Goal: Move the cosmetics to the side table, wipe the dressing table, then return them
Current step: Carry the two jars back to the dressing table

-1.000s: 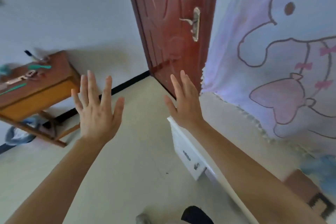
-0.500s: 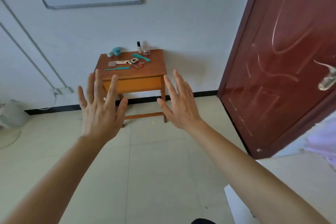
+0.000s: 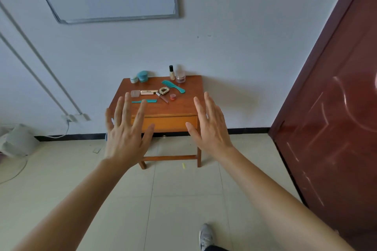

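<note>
The bench (image 3: 179,109) stands against the wall (image 3: 224,47), left of the door (image 3: 336,118). A jar (image 3: 142,76) sits at its back left, a bottle (image 3: 172,72) at back right, a comb (image 3: 173,86) before the bottle.

Bare left hand (image 3: 126,136) and right hand (image 3: 211,131), grey sneaker (image 3: 205,235), dark trouser hem (image 3: 216,248).

Your wooden table (image 3: 183,108) carries a small jar (image 3: 133,79) and a teal jar (image 3: 142,76) at its far left corner. A bottle (image 3: 172,72) and a pink jar (image 3: 180,76) stand on the far edge. A teal comb (image 3: 173,86), scrunchie (image 3: 164,90), gold case (image 3: 149,92) and red pot (image 3: 173,97) lie mid-surface.
</note>
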Demonstrator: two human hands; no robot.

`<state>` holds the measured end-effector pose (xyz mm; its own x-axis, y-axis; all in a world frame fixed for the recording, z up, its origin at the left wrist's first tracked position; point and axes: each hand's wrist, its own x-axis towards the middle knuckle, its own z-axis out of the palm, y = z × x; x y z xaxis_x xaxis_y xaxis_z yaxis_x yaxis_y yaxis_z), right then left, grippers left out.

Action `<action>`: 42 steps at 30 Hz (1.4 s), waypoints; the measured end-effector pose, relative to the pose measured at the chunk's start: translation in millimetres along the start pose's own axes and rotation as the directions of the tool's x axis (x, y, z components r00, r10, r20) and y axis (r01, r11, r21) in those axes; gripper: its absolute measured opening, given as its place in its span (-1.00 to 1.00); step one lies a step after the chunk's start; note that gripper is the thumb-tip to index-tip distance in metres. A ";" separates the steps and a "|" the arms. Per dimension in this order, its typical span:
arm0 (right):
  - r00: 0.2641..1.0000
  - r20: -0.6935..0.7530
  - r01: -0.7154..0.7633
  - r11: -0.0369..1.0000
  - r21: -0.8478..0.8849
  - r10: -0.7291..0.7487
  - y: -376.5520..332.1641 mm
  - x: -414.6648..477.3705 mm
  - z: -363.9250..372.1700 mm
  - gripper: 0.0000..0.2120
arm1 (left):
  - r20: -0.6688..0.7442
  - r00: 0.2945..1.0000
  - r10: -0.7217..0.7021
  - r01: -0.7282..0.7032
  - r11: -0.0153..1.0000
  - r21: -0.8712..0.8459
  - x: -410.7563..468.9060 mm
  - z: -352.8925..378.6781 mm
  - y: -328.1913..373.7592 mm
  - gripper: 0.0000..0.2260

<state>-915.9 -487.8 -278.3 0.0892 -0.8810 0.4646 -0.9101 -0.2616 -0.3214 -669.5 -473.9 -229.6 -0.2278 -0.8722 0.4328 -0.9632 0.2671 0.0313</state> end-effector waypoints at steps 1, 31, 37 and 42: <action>1.000 0.006 -0.022 1.000 0.008 0.022 11.3 22.4 6.8 -0.29 | 0.011 1.000 -0.016 0.016 1.000 0.000 24.6 10.2 0.2 -0.40; 0.882 0.464 -0.106 0.994 0.015 0.087 30.9 514.1 361.6 -0.35 | 0.536 0.843 -0.049 0.053 0.999 0.008 461.8 331.2 -320.9 -0.38; 0.828 0.560 -0.023 1.000 -0.007 0.023 25.1 554.2 446.0 -0.42 | 0.649 0.761 -0.031 0.021 1.000 0.024 492.2 406.6 -360.9 -0.36; 0.752 0.655 0.120 0.992 -0.031 -0.071 30.9 573.8 509.2 -0.31 | 0.680 0.731 -0.059 0.121 0.992 -0.043 505.5 453.9 -369.3 -0.32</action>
<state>-686.7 -1202.1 -441.8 0.3968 -0.9024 -0.1683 -0.9047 -0.3534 -0.2379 -493.8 -1199.4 -431.3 -0.2066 -0.9319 -0.2981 -0.9765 0.1774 0.1222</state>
